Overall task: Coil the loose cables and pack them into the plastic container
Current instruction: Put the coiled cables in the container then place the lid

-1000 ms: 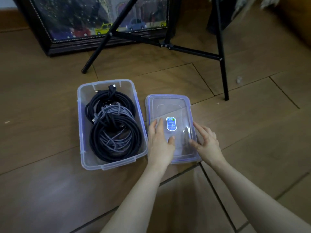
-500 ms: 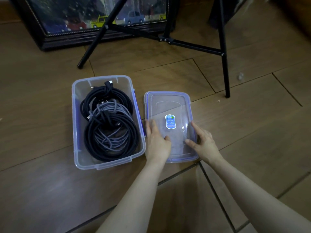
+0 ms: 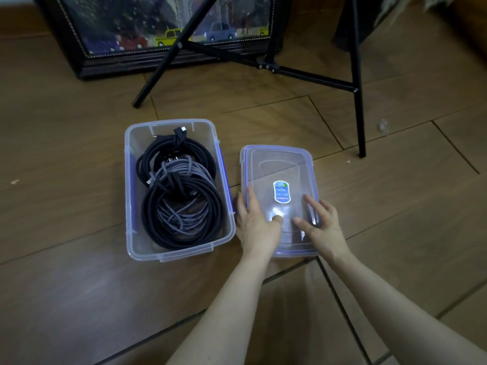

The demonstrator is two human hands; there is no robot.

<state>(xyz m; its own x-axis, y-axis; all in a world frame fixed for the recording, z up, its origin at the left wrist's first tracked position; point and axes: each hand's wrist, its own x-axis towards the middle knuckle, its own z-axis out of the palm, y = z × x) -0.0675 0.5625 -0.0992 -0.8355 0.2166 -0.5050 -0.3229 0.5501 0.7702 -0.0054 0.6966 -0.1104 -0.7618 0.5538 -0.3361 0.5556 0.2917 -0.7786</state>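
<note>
2 tripod legs (image 3: 359, 83) behind lid (image 3: 279, 164)

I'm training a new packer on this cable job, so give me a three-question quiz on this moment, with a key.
1. True or false: the lid is already on the plastic container.
2. Where do the coiled cables lie? A) on the floor B) in the container C) on the lid
3. Fill in: the left hand and the right hand both rest on the ____.

Key: 1. False; the lid lies on the wooden floor, to the right of the container. 2. B. 3. lid.
</note>
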